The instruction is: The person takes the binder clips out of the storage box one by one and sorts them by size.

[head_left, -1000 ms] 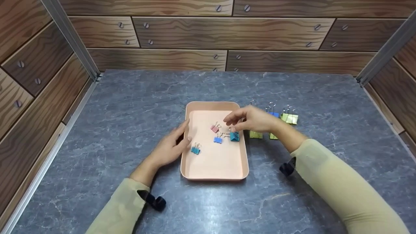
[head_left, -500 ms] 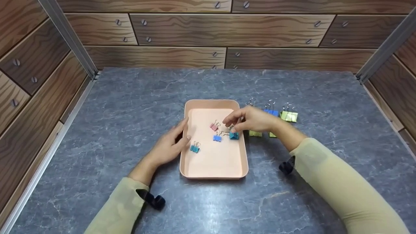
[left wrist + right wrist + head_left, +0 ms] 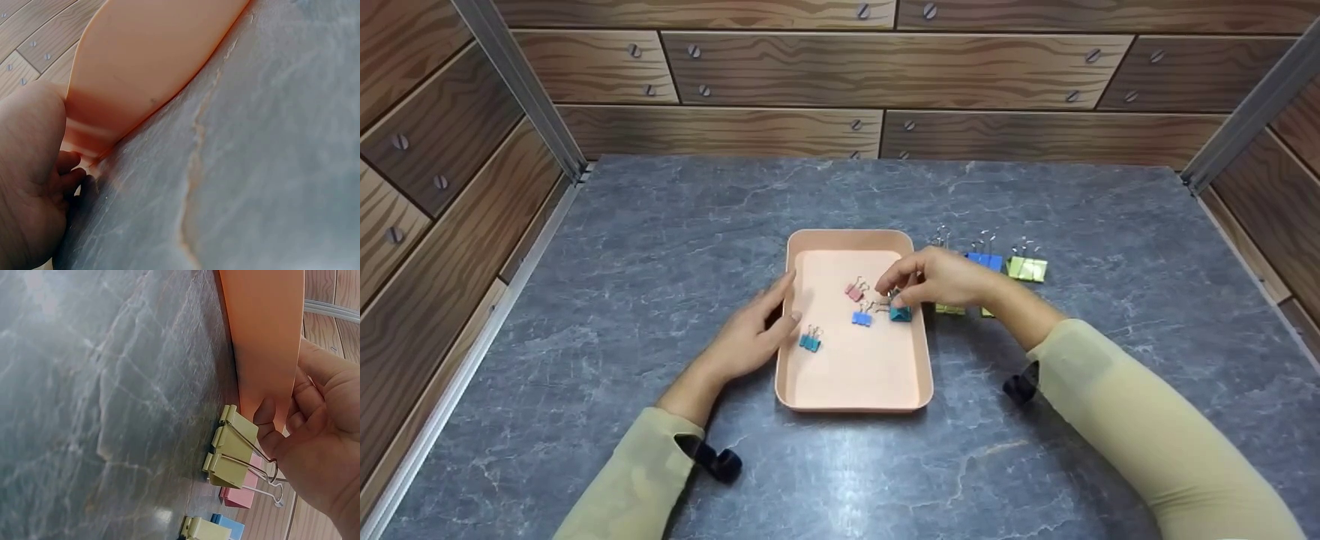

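In the head view a peach tray [image 3: 862, 382] lies on the table with several binder clips in it. My left hand [image 3: 746, 337] grips its left wall, thumb over the rim and fingers along the outside. My right hand [image 3: 949, 277] reaches over the right rim, its thumb and index finger pinching a handle of the larger teal binder clip [image 3: 900, 313]; the fingers partly cover it. Left of that clip lie a small blue clip [image 3: 862, 319] and a small pink clip [image 3: 855, 290]. A small teal clip [image 3: 810, 341] sits near the left wall.
Just right of the tray stand large binder clips: a blue one [image 3: 984, 260], a yellow-green one [image 3: 1027, 268] and others partly behind the right hand. In the right wrist view, a yellow clip [image 3: 233, 450] and a pink clip [image 3: 241, 496] stand close to the tray wall.
My right index finger has curled slightly closer to the thumb at the larger teal clip. The left hand, tray and other clips keep their places; the head view has shifted slightly.
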The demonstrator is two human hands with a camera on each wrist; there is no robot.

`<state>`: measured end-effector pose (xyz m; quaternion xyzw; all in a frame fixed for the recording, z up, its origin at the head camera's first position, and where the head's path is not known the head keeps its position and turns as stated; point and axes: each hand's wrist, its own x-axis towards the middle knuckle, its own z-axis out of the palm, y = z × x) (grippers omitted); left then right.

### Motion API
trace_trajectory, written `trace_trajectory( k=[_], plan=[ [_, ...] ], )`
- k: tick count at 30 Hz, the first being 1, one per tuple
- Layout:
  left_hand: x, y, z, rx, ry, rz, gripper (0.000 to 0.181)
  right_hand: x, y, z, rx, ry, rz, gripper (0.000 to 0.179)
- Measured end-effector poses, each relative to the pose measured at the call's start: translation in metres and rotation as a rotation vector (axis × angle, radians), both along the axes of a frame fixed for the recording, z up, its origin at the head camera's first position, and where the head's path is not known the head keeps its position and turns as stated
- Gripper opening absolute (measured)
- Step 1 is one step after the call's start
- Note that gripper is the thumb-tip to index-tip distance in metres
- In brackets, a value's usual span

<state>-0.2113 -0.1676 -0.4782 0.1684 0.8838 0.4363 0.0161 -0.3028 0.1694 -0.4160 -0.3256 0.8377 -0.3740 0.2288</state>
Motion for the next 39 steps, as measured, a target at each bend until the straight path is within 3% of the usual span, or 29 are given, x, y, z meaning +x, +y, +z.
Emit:
trace_trajectory(
  k=[14,39],
  plan=[
    [0.000,0.000,0.000,0.006,-0.003,-0.001,0.067,0.001,-0.004,-0.003,0.018,0.101,-0.008,0.020],
    [0.000,0.000,-0.001,-0.001,0.019,0.002,0.067,0.007,-0.010,-0.005,-0.049,0.057,-0.139,0.018]
  ],
)
